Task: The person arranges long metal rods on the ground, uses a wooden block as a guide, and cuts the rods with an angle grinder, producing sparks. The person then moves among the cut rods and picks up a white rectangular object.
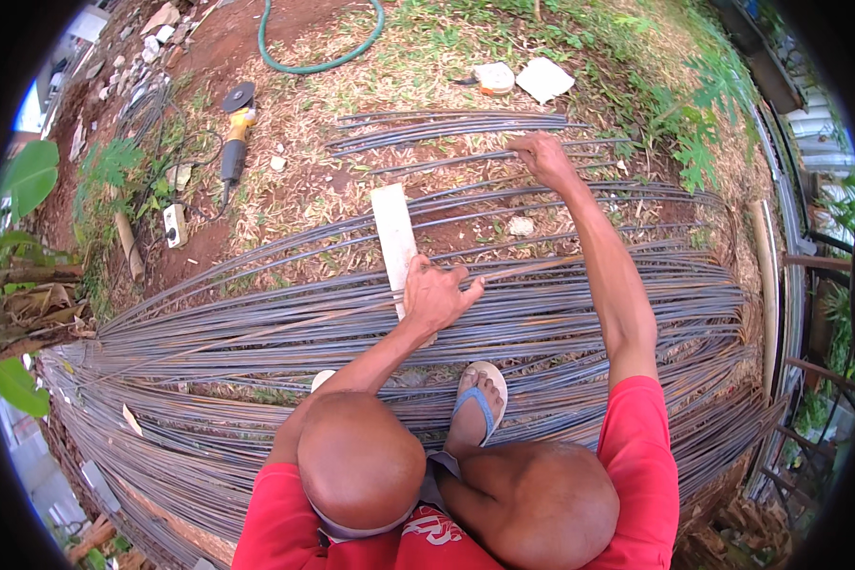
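Long thin steel rods [256, 328], grey with rusty streaks, lie crosswise under me in a broad bundle. My left hand [437, 290] rests with fingers apart on a pale flat board [389, 223] that lies across them, with its thumb by the rods. My right hand [541, 157] reaches farther out, fingers closed on a thin rod among a smaller group of rods [465, 124] on the dry grass. My sandalled foot [477, 399] is among the rods beneath my arms.
An angle grinder [239, 138] lies at upper left near a white power strip [173, 225] and cables. A green hose loop [318, 68], a tape measure [494, 79] and a white square piece [544, 81] lie farther back. Plants and a metal railing [822, 370] line the sides.
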